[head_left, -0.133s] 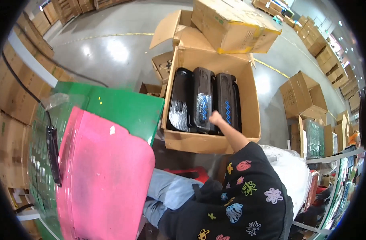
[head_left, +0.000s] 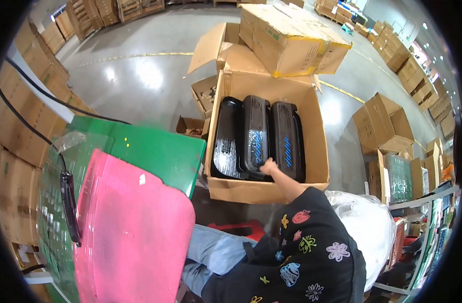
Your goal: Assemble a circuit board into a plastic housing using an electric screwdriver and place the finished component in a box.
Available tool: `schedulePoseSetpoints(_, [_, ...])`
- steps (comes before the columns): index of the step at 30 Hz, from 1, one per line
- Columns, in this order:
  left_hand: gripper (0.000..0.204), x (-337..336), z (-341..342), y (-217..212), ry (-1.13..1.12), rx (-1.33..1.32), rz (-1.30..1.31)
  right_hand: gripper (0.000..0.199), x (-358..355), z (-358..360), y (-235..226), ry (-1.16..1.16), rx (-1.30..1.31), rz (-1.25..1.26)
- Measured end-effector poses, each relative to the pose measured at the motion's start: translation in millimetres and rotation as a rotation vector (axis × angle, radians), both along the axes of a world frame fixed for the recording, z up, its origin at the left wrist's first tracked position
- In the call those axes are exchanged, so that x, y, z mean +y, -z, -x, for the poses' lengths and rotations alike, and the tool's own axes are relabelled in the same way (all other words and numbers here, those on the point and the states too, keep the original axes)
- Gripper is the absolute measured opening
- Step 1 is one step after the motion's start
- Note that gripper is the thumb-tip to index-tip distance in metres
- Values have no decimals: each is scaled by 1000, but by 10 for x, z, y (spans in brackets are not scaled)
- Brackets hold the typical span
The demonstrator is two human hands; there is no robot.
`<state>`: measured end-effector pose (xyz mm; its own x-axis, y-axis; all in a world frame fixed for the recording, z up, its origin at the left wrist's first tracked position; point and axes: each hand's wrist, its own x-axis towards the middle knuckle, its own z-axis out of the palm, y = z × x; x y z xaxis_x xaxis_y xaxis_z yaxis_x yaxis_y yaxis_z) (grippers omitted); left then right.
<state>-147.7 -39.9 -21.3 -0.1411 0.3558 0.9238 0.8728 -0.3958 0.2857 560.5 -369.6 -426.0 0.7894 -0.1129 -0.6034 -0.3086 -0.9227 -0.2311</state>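
Several glossy black moulded shells stand side by side in an open cardboard box (head_left: 267,194). Clear film seems to cover some of them, and two carry blue slanted marks. My right hand (head_left: 269,166) reaches in at the near end of the middle shell (head_left: 255,134), its fingers curled over that edge. The fingertips are partly hidden. Right of it is another blue-marked shell (head_left: 284,123); to its left lies a plain shiny shell (head_left: 226,146). My left hand is out of view.
On my left, a pink rounded sheet (head_left: 135,227) lies over a green tabletop (head_left: 160,146), with a black handle-like bar (head_left: 69,207) at its edge. A closed carton (head_left: 296,43) sits behind the box. White plastic wrapping (head_left: 365,222) and an open carton (head_left: 382,123) are at right.
The view has tilted, so the box sits lower in the picture. My right hand has shifted slightly nearer and left, to the middle shell's near end.
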Motion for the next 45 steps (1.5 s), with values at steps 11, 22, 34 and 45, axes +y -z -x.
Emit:
schedulePoseSetpoints(11, [70, 575, -28, -100, 244, 61, -16, 118, 98, -40, -334, -25, -8, -3])
schedulePoseSetpoints(22, [82, 1068, -99, -1, 539, 64, 10, 50, -187, 32, -1780, -394, -175, -448])
schedulePoseSetpoints(34, [39, 151, -488, -399, 566, -42, 19, 28, 240, 820, -3994, -989, -1107, -602])
schedulePoseSetpoints(45, [34, 193, -1405, -487, 935, 376, 957, 30, 1462, 1319, -4801, -2051, -936, -316])
